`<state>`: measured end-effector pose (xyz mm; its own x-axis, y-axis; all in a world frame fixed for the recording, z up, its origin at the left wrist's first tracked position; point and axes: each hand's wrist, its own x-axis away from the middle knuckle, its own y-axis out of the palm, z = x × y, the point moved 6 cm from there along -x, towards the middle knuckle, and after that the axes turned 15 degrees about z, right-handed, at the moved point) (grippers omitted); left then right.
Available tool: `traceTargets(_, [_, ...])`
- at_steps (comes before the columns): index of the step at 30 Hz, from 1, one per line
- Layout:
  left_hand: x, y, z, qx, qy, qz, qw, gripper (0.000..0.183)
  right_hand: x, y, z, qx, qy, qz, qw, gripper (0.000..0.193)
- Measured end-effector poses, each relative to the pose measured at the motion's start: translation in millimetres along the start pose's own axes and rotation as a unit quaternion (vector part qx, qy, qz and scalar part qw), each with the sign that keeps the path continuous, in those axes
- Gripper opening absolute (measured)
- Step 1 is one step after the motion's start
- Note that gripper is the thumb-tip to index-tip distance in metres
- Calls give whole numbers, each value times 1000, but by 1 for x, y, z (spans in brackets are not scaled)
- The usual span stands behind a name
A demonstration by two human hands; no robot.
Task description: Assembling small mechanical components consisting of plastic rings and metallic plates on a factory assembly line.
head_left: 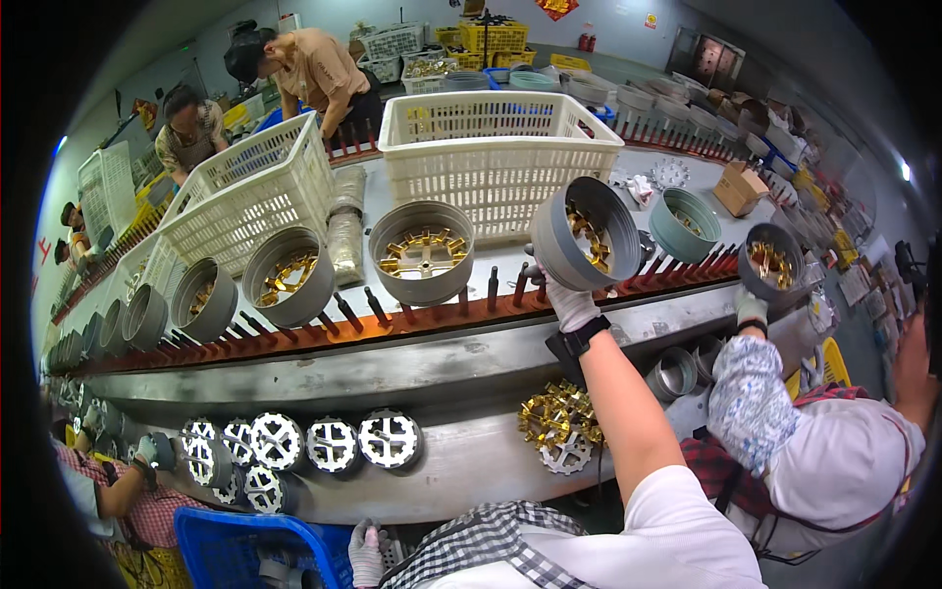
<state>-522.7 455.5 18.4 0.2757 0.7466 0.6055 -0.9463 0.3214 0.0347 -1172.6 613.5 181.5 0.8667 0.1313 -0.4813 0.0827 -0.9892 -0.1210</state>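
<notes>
My right hand (572, 304), in a white glove with a black band at the wrist, grips the lower side of a round grey metal drum (557, 257). The drum is tilted toward me over the row of upright pegs, and gold metal pieces (589, 239) lie inside it. Low in the view, my gloved left hand (366, 557) is beside the blue crate (235, 530). Its fingers look curled next to a grey piece with holes (393, 550); what they hold is not clear. Below my right forearm, a pile of gold clips (559, 414) rests by a silver slotted disc (566, 455) on the steel bench.
Several grey drums (287, 285) stand along the peg line (402, 320). Silver slotted discs (389, 439) sit on the bench at left. White baskets (491, 162) stand behind. Co-workers sit close on both sides; the right one's gloved hand (752, 306) holds another drum.
</notes>
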Motion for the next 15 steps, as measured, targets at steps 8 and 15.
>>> traceTargets(8, [24, -31, 6, 7, 23, 109, 994, 48, 15, 69, -36, 401, -139, -145, 894, 32])
traceTargets(15, [17, -28, -2, 5, 3, 92, 996, 51, 41, 104, -79, 444, -220, -186, 848, 26])
